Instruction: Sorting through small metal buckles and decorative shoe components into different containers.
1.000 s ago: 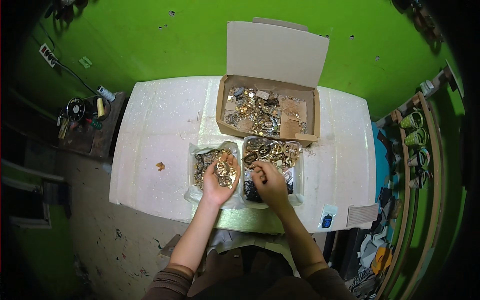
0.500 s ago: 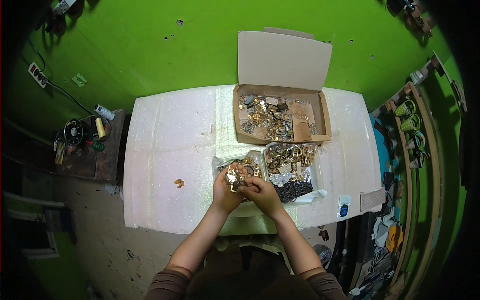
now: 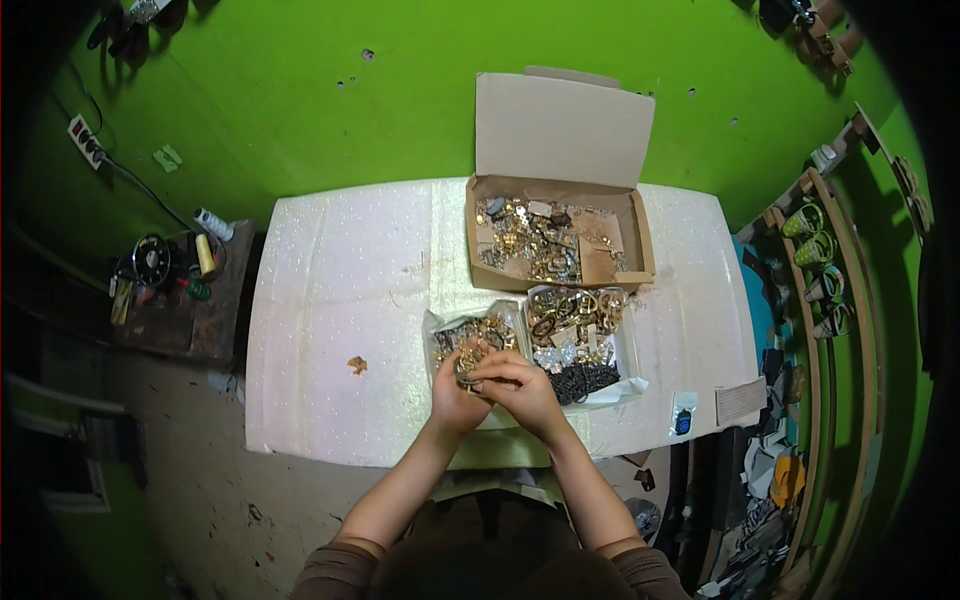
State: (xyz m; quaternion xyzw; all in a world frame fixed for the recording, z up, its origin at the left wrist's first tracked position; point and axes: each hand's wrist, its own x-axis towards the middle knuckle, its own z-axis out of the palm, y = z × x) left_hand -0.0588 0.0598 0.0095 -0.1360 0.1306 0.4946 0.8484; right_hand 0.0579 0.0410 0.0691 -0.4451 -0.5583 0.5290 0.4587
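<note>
My left hand [image 3: 458, 402] is cupped, palm up, around shiny gold-coloured metal pieces [image 3: 466, 368], perhaps buckles or ornaments; their exact kind is too small to tell. My right hand [image 3: 527, 398] has its thumb and fingers pressed together over them, and whatever it pinches is hidden. Both hands are over the near edge of a small white-lined tray [image 3: 431, 332] of mixed metal fittings. To its right, a white tray [image 3: 629, 350] contains gold-toned rings and buckles [image 3: 570, 308], clear sparkling pieces [image 3: 572, 355] and a heap of black chain-like pieces [image 3: 585, 381].
An open cardboard box [image 3: 562, 130] of loose metal fittings stands behind the trays on the white glittery table [image 3: 330, 300]. A brown scrap [image 3: 357, 366] lies left; a small packet [image 3: 684, 412] and a grey card [image 3: 740, 401] lie right. Beyond stands a wooden shoe rack [image 3: 850, 330].
The shiny pieces in my left palm have tilted and are now more covered, as my right fingers have moved in over them. The view has shifted slightly.
</note>
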